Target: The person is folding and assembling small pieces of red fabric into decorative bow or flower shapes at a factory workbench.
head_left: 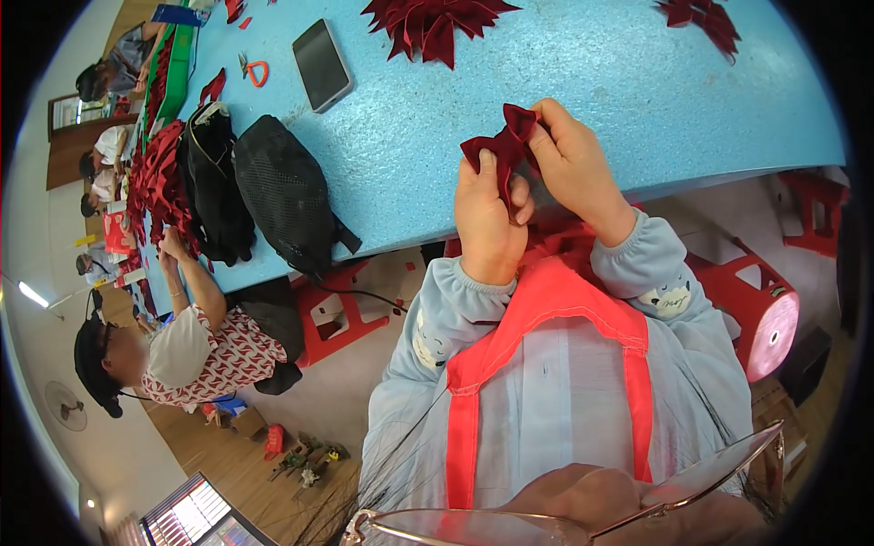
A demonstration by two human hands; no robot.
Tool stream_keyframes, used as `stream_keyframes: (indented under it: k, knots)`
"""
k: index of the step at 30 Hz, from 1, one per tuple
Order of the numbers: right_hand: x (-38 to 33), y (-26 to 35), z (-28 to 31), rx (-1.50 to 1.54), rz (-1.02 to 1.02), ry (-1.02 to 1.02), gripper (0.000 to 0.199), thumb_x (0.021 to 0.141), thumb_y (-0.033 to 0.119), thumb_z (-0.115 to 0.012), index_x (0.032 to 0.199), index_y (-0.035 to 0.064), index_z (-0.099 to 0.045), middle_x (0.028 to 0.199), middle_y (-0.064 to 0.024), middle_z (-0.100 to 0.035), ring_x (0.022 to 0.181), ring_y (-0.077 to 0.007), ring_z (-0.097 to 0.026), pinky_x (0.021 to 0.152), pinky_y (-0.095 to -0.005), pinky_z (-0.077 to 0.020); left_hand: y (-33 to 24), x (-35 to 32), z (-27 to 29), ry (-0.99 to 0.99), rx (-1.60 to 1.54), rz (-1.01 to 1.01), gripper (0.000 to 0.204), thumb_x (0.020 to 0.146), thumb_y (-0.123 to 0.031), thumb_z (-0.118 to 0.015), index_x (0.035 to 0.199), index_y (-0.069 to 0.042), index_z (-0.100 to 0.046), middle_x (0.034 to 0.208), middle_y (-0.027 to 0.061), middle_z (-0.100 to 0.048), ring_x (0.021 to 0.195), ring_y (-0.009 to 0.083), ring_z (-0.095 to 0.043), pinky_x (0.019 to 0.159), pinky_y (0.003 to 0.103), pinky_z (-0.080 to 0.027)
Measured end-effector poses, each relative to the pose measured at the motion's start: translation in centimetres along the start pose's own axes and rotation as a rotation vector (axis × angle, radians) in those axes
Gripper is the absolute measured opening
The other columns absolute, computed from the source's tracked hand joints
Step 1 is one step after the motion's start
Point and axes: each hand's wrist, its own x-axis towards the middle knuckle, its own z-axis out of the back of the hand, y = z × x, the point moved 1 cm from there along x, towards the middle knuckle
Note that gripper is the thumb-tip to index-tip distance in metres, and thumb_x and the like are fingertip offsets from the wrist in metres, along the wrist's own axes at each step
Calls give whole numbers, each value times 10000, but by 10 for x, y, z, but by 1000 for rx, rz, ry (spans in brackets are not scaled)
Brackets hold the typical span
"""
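A dark red velvety fabric piece (pixel 503 148), folded with pointed corners, is held up between my two hands near the table's front edge. My left hand (pixel 489 218) grips its lower left part, thumb pressed on top. On the other side, my right hand (pixel 575 162) pinches its right end between thumb and fingers. Part of the cloth is hidden behind the fingers. Beyond my hands, on the blue table (pixel 583 77), lies a heap of similar dark red pieces (pixel 437 25). A smaller bunch of dark red pieces (pixel 703 25) lies at the far right.
Left on the table are a phone (pixel 321 65), red-handled snips (pixel 256 73), a black mesh bag (pixel 285 189) and a black pouch (pixel 218 187). A co-worker (pixel 196 350) sits by a red fabric pile (pixel 162 177). Red stools (pixel 339 314) stand below the table.
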Motion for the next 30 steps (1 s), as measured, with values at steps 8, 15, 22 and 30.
stream_keyframes:
  k: [8,15,22,30]
  knots:
    - [4,7,12,-109,123,69,87,858,82,-519,885,17,-570,681,-30,-573,593,-64,-469,526,-236,-394,-2,4,11,94,104,-45,121,966,-188,-390,1022,-90,-434,893,37,-527,432,65,-318,369,204,-265]
    - [4,13,15,-296,77,121,153,844,62,-520,981,32,-579,690,-44,-602,603,-64,-506,550,-231,-423,-5,5,8,106,105,-64,95,967,-182,-387,990,-96,-417,840,53,-524,407,72,-316,351,223,-257]
    - [4,-5,6,233,-17,72,179,885,86,-497,1039,34,-571,840,-17,-613,722,-65,-542,623,-216,-449,3,9,18,209,-285,155,122,969,-213,-385,1003,-106,-435,873,17,-532,424,68,-297,370,206,-250]
    - [3,-12,9,591,-199,6,166,924,145,-486,1022,48,-579,883,16,-582,768,-32,-523,680,-190,-445,1,7,12,187,-294,183,117,969,-202,-382,1004,-104,-435,852,2,-525,424,65,-284,375,201,-245]
